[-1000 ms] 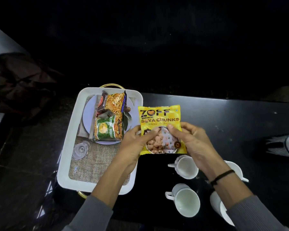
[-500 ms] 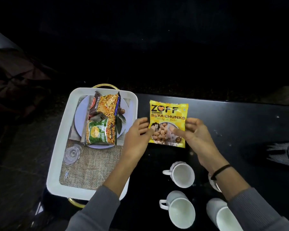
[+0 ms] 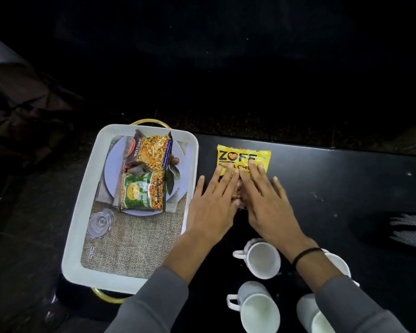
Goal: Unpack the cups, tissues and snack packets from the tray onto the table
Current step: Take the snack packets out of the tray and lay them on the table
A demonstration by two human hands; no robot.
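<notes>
1. Black table (image 3: pixel 346 188), head view: dark, glossy top against an unlit background.
2. White tray (image 3: pixel 87 188): stands at the table's left end. It has a gold handle (image 3: pixel 150 122) at the far end and another at the near end, and a burlap mat (image 3: pixel 135 241) lines it.
3. Plate (image 3: pixel 113 164): pale, lying in the far half of the tray.
4. Mixture packet (image 3: pixel 151 150): lies on the plate at its far side.
5. Green packet (image 3: pixel 139 191): lies on the plate, touching the mixture packet's near end.
6. Glass (image 3: pixel 100 223): clear, lying on the mat near the tray's left wall.
7. Yellow packet (image 3: pixel 243 155): lies flat on the table, just right of the tray and apart from it, its near half covered by both hands.
8. Left hand (image 3: pixel 211 210): palm down, fingers straight and slightly spread, with the tips resting on the yellow packet.
9. Right hand (image 3: pixel 267 205): palm down, fingers straight and slightly spread, resting on the same packet beside the left hand. A black wristband (image 3: pixel 306 254) circles the wrist.
10. Cups, four, white, all on the table nearer the person than the yellow packet: first cup (image 3: pixel 262 260), second cup (image 3: pixel 259 311), third cup (image 3: pixel 336 263), fourth cup (image 3: pixel 315 316). The right forearm partly hides the last two.
</notes>
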